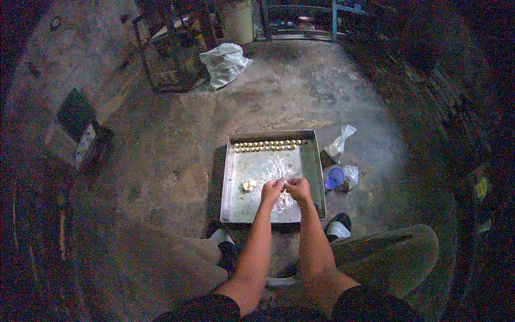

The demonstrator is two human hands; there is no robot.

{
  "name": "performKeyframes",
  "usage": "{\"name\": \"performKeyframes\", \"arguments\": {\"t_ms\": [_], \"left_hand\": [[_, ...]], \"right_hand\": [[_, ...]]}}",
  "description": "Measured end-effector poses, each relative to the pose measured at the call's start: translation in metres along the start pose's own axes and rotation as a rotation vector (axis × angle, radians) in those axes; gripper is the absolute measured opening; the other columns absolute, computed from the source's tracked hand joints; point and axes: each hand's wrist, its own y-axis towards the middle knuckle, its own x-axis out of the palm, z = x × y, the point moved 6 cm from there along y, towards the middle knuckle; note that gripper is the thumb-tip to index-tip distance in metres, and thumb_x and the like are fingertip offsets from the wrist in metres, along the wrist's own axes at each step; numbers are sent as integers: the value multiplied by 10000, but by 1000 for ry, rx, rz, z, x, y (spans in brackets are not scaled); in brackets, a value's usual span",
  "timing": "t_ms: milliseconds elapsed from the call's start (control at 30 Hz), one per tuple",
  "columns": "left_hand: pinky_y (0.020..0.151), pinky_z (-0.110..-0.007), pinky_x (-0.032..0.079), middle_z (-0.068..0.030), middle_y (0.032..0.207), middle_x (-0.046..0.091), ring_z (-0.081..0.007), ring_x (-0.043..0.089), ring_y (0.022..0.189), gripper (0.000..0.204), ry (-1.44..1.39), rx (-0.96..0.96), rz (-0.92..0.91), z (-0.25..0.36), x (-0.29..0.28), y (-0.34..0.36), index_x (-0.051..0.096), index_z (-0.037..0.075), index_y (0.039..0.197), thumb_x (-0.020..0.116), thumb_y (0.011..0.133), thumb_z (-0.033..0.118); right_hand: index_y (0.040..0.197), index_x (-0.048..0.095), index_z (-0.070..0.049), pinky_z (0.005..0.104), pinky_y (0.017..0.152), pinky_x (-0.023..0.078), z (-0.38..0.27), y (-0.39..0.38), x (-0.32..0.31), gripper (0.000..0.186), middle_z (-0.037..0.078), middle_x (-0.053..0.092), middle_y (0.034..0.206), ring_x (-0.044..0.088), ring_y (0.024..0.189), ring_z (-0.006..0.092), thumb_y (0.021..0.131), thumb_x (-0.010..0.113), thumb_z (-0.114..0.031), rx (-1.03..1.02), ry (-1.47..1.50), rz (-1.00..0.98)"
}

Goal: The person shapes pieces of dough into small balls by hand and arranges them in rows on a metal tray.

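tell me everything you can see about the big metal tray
The tray is a large, nearly square, shallow pan of dull grey, metal-looking material, with raised walls all round. It lies level near the person's shoes. White powder is streaked over its middle. Two rows of small pale balls line its far side, and a pale lump rests left of centre. The left hand and right hand are over its middle; whether they touch it cannot be told.

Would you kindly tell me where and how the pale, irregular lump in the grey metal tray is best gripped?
Probably by its opposite sides, from above: the pale, irregular lump sits as a compact mound within the raised rim of the grey metal tray, apart from the left hand on its right.
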Motion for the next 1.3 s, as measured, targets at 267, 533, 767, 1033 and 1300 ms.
{"name": "performKeyframes", "arguments": {"t_ms": [267, 533, 767, 1033, 1300], "left_hand": [[546, -257, 450, -44, 760, 659, -122, 586, 605, 273, -329, -278, 15, -9, -25, -7, 674, 23, 850, 770, 791, 272], [593, -241, 427, -9, 779, 620, -92, 553, 668, 246, -451, -67, 159, -6, -23, 3, 624, 56, 833, 735, 830, 276], [674, -291, 460, -31, 836, 638, -133, 575, 729, 326, -420, -37, 73, 5, -12, -5, 632, 44, 907, 606, 916, 369], [615, -277, 435, -42, 788, 623, -131, 531, 635, 503, -106, -106, 47, -3, -18, 0, 659, 22, 901, 581, 884, 518], [505, -265, 427, -51, 762, 628, -115, 526, 555, 421, 39, -238, -27, -7, -24, 1, 644, 29, 799, 697, 818, 447]], "right_hand": [[908, 719, -10, 288, 642, 481, -19, -16, 21, 226, 65, 686, 741, 594, 674, 97, 846, 679, -224, -227, -338, 50], [1021, 587, -70, 281, 660, 477, -10, -26, 36, 230, 32, 602, 860, 560, 751, 118, 894, 642, -253, 215, 818, -134], [1070, 591, -67, 302, 722, 501, -21, -35, 34, 218, 24, 614, 910, 571, 795, 124, 924, 601, -228, 184, 626, -161], [819, 656, 24, 286, 597, 479, -11, -23, 8, 332, 53, 635, 715, 572, 613, 129, 922, 583, -283, 164, -29, 34], [949, 695, -59, 397, 673, 495, -17, -24, 16, 269, 171, 678, 806, 655, 723, 327, 815, 658, -289, -126, -592, 72]]}}
